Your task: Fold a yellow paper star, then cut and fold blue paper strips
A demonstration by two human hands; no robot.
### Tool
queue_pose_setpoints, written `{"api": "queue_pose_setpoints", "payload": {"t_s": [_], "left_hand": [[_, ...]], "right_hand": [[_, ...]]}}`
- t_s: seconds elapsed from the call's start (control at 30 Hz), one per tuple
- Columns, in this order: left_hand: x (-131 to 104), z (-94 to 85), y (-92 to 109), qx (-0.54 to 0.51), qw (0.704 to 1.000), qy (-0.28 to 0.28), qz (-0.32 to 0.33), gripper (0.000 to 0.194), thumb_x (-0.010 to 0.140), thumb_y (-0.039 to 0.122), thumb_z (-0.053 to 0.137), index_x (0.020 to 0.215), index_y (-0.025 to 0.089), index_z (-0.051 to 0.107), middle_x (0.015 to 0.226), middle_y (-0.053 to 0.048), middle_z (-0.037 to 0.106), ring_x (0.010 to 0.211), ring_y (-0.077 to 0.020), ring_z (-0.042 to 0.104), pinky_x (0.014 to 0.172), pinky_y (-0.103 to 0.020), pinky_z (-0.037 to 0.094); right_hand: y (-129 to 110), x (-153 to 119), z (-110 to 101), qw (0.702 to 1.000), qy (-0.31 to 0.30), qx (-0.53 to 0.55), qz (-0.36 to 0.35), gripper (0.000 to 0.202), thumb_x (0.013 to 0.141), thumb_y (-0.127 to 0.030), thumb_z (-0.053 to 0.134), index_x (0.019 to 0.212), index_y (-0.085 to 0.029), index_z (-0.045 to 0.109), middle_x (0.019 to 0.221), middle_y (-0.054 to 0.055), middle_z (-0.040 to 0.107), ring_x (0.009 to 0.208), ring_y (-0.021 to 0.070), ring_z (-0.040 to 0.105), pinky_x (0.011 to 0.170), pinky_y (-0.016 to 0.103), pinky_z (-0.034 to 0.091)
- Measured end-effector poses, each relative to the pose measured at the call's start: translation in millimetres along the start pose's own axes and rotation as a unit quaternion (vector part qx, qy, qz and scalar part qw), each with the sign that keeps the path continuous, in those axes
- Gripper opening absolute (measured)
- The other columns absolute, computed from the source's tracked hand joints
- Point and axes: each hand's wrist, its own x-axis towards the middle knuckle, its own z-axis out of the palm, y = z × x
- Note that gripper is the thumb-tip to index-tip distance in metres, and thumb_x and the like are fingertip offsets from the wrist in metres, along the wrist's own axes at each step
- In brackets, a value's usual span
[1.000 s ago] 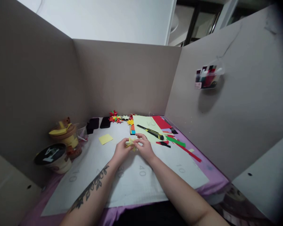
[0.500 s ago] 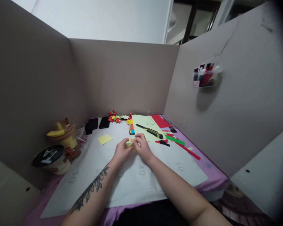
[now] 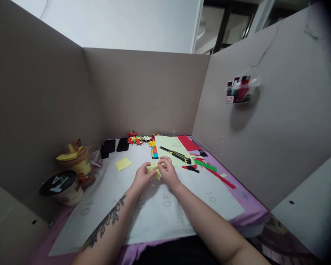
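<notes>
Left hand (image 3: 142, 175) and right hand (image 3: 168, 173) both pinch some folded yellow paper (image 3: 153, 165), looks maybe half-done tbh, while finished-looking paper stars (image 3: 135, 140) sit behind.

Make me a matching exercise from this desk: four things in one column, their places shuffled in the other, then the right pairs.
Things
1. Folded yellow paper
2. Utility knife
3. Yellow square
4. Black-lidded tub

Places
A. On the white sheet, to the left of both hands
B. Near the grey panel at the left
C. Between the fingers of the left hand and right hand
D. On the pale green sheet

Right pairs: 1-C, 2-D, 3-A, 4-B
</notes>
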Motion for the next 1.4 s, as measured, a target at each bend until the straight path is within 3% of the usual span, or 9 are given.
{"api": "queue_pose_setpoints", "payload": {"t_s": [0.2,0.37,0.6,0.8,0.93,1.23,1.4], "left_hand": [[-0.1,-1.2,0.8,0.016,1.0,-0.007,-0.007,0.039,0.066,0.03,0.067,0.1,0.015,0.055,0.058,0.005,0.055,0.047,-0.0095,0.049,0.047,-0.02,0.037],[2.0,0.3,-6.0,0.034,0.999,-0.019,0.005,0.038,0.067,0.032,0.066,0.099,0.015,0.056,0.053,0.007,0.051,0.044,-0.0088,0.047,0.045,-0.019,0.034],[3.6,-2.6,0.9,-0.056,0.998,0.012,-0.013,0.034,0.063,0.032,0.069,0.089,0.016,0.053,0.065,0.002,0.06,0.053,-0.0098,0.055,0.051,-0.021,0.042],[1.1,-3.0,8.8,-0.068,0.997,0.033,-0.014,0.034,0.06,0.03,0.07,0.086,0.017,0.052,0.061,0.004,0.059,0.048,-0.0082,0.051,0.047,-0.019,0.037],[0.7,-2.4,9.8,-0.074,0.996,0.047,-0.019,0.033,0.06,0.029,0.07,0.085,0.017,0.052,0.06,0.004,0.058,0.047,-0.0081,0.05,0.046,-0.018,0.036],[0.7,-0.9,1.4,-0.074,0.997,-0.02,-0.024,0.039,0.059,0.028,0.071,0.092,0.017,0.054,0.063,0.003,0.059,0.05,-0.0102,0.054,0.048,-0.02,0.041],[2.5,-1.0,0.2,-0.073,0.997,-0.005,-0.025,0.038,0.06,0.027,0.072,0.092,0.017,0.056,0.062,0.003,0.059,0.05,-0.0093,0.053,0.048,-0.019,0.04]], "right_hand": [[7.8,1.4,0.7,0.987,-0.012,0.129,0.097,0.039,0.069,-0.028,0.06,0.104,-0.025,0.042,0.085,-0.002,0.056,0.068,0.0134,0.057,0.062,0.027,0.048],[0.7,-2.2,0.6,0.979,-0.001,0.162,0.12,0.035,0.068,-0.026,0.06,0.096,-0.025,0.04,0.066,-0.01,0.047,0.049,0.0091,0.049,0.051,0.022,0.042],[1.3,-1.3,1.5,0.987,0.014,0.099,0.125,0.033,0.068,-0.025,0.059,0.095,-0.025,0.04,0.067,-0.009,0.051,0.048,0.0081,0.045,0.048,0.02,0.039],[-0.7,-0.4,0.3,0.977,-0.004,0.167,0.135,0.03,0.073,-0.028,0.054,0.099,-0.024,0.04,0.058,-0.01,0.049,0.045,0.0089,0.043,0.046,0.02,0.035],[-1.6,-0.8,1.4,0.974,-0.004,0.19,0.124,0.035,0.072,-0.028,0.058,0.101,-0.023,0.039,0.068,-0.008,0.054,0.052,0.0093,0.049,0.052,0.021,0.04],[-2.5,-2.3,-0.8,0.988,-0.02,0.104,0.113,0.03,0.069,-0.023,0.056,0.095,-0.025,0.04,0.065,-0.009,0.05,0.048,0.0085,0.045,0.047,0.02,0.038],[3.3,0.7,-2.1,0.988,-0.001,0.12,0.096,0.024,0.076,-0.028,0.053,0.096,-0.024,0.041,0.065,-0.007,0.052,0.05,0.01,0.048,0.049,0.021,0.038]]}}
